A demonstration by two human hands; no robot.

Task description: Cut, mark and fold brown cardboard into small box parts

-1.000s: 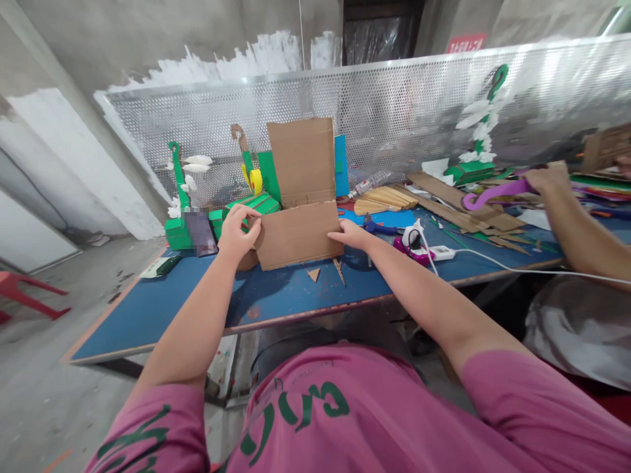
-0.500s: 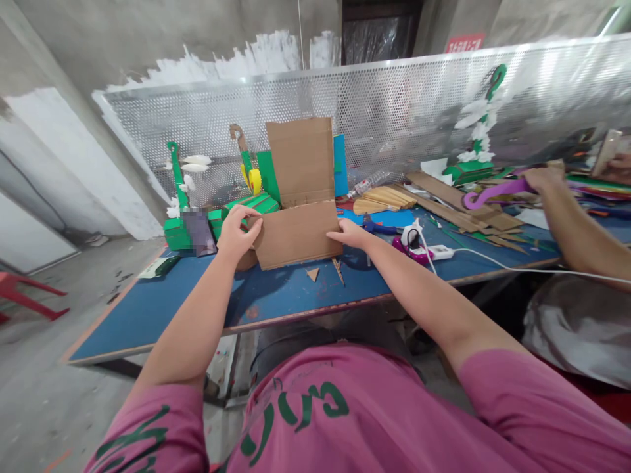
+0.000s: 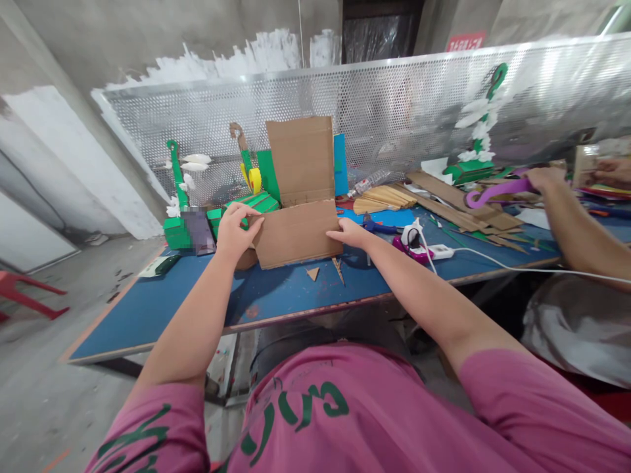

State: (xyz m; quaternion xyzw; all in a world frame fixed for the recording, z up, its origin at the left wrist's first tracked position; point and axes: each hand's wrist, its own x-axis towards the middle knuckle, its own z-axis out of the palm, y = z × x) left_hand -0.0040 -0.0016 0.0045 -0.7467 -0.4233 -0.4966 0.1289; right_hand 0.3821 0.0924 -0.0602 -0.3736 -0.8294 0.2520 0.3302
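Note:
A plain brown cardboard piece (image 3: 297,235) is held tilted above the blue table (image 3: 276,299), facing me. At its left edge, my left hand (image 3: 237,231) grips it between thumb and curled fingers. My right hand (image 3: 351,233) pinches the opposite edge, thumb on the near face. Right behind stands a taller upright cardboard sheet (image 3: 302,161); whether the two pieces are joined I cannot tell. A green cardboard box shape (image 3: 254,203) and a yellow tape roll (image 3: 254,179) are just beyond my left hand. Small cardboard scraps (image 3: 312,274) lie below the held piece.
A power strip (image 3: 419,248) with a white cable, a blue-handled tool (image 3: 379,226) and cardboard strips (image 3: 458,203) lie to the right. There a co-worker's hand (image 3: 546,177) holds a purple hooked piece (image 3: 497,192). Perforated metal panel (image 3: 394,118) lines the back.
My hands and the cardboard piece stay almost still. At the right, the co-worker's hand and purple piece have shifted slightly, and another hand at the far right edge has moved.

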